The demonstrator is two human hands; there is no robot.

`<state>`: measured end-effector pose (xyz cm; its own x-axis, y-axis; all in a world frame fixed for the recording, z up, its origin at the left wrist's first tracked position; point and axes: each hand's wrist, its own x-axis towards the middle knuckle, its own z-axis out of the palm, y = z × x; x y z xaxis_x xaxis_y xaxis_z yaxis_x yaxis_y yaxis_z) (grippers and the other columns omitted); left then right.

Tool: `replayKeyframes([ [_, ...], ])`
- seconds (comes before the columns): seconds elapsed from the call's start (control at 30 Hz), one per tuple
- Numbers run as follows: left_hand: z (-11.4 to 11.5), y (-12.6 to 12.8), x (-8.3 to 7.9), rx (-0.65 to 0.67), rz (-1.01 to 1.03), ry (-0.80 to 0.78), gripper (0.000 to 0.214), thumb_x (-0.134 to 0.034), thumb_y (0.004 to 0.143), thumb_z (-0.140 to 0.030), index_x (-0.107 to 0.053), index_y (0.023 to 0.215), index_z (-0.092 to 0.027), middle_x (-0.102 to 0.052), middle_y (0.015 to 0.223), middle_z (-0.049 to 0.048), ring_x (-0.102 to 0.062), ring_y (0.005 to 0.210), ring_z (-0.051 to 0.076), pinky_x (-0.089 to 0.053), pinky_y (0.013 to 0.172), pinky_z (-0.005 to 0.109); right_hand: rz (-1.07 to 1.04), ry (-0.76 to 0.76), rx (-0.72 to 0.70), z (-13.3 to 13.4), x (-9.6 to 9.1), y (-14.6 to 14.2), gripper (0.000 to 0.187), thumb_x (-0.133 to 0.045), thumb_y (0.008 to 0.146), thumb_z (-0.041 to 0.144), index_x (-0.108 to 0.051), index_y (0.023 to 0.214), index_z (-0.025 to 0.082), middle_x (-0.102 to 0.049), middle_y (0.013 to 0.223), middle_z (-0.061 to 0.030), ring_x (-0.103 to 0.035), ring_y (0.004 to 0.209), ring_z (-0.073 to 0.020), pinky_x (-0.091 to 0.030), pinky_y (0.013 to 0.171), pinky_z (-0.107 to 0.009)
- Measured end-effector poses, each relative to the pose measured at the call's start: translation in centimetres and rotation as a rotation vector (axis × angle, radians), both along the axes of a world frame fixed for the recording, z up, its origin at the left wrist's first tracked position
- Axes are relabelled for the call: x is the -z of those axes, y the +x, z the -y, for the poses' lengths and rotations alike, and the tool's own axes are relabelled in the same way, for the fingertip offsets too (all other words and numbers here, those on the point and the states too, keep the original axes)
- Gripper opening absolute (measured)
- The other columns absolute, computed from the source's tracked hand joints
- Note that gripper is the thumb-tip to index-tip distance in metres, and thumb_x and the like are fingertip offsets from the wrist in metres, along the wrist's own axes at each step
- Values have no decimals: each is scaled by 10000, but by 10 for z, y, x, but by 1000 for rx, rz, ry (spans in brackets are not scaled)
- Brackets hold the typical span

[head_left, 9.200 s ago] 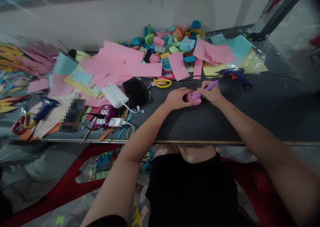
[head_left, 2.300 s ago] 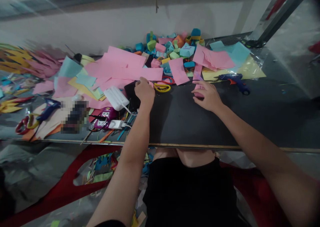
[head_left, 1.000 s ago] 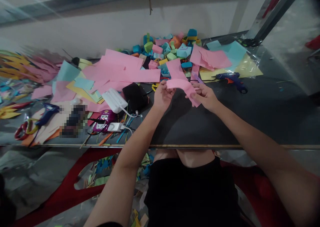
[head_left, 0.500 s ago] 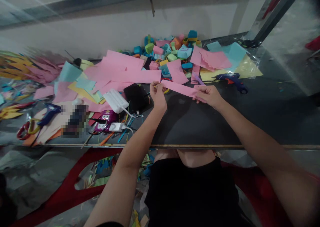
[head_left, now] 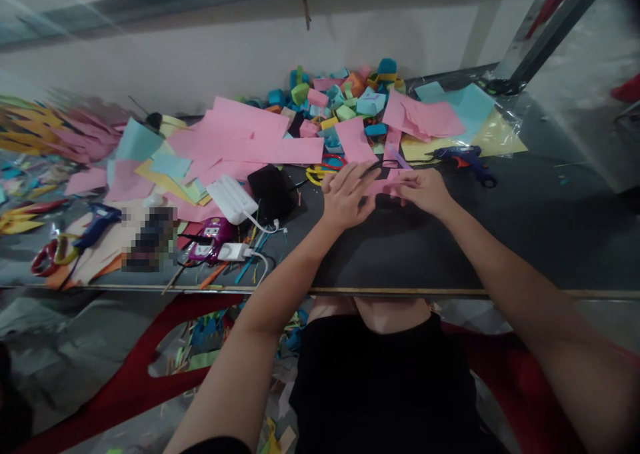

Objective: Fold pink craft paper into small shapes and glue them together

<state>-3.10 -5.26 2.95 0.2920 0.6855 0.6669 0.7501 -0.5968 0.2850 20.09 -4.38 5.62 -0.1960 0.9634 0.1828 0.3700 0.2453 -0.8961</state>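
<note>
Stretching wide is a dark table (head_left: 525, 234), with a heap of small paper boxes (head_left: 345, 113) at 12 o'clock. The left hand (head_left: 345, 197) has its fingers spread; I can't tell if they touch the pink paper strip (head_left: 383, 186). At 3 o'clock from that hand, the right hand (head_left: 424, 189) pinches the strip. The strip is between both hands. It looks thin, so it should be light and bendy, and may crease if squeezed hard. Pinch it softly by its ends.

Dark tabletop (head_left: 540, 241), overlapping pink sheets (head_left: 235, 127), piled coloured paper pieces (head_left: 345, 113), black object (head_left: 271, 193), blue glue gun (head_left: 465, 159) at right
</note>
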Motion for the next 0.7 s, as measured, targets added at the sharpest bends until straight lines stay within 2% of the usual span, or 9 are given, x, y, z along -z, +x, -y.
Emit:
replayKeyframes([
  [0.07,1,9,0,19,-23,-66,339,-588,1000,-407,-726,1272,-259,-770,1286,88,-617,1348,304,-351,1170,485,19,21,-40,0,1,0,156,-780,754,354,-834,766,209,-758,695,-15,-636,489,-138,-542,546,-315],
  [0.17,-4,13,1,44,15,-188,250,-580,1030,-391,-781,1063,-245,-815,1049,70,-699,1129,265,-370,1104,481,68,60,-74,1,1,0,165,-785,764,366,-840,786,213,-734,633,-6,-670,564,-163,-552,604,-317],
  [0.3,-7,6,-2,120,51,-281,202,-620,1017,-364,-783,988,-249,-807,1000,30,-697,1018,221,-389,1039,451,109,208,-85,7,-2,-3,252,-776,824,464,-861,895,237,-807,807,-32,-715,719,-184,-562,694,-323],
  [0.43,-3,6,-6,112,67,-237,196,-638,1006,-375,-783,950,-256,-795,947,16,-685,1011,220,-405,1019,441,179,361,-10,12,0,-8,219,-755,879,453,-865,886,263,-801,798,-23,-675,687,-172,-539,680,-331],
  [0.57,-2,10,-4,115,78,-127,203,-645,1007,-411,-785,1003,-264,-797,986,32,-676,1085,236,-423,1037,438,211,419,8,11,4,-10,199,-748,908,427,-851,852,266,-794,789,-21,-687,701,-189,-540,679,-346],
  [0.63,-3,10,-1,100,88,-69,198,-669,995,-431,-782,1047,-276,-796,1026,35,-668,1135,246,-419,1065,449,208,485,13,10,5,-10,224,-724,939,441,-842,856,271,-798,804,-26,-709,744,-205,-560,721,-366],
  [0.7,-5,7,3,47,87,-28,171,-676,993,-428,-780,1027,-297,-790,1055,33,-653,1192,257,-394,1103,478,241,609,34,10,5,-9,229,-704,963,450,-833,868,286,-808,846,-27,-732,848,-229,-576,828,-407],
])
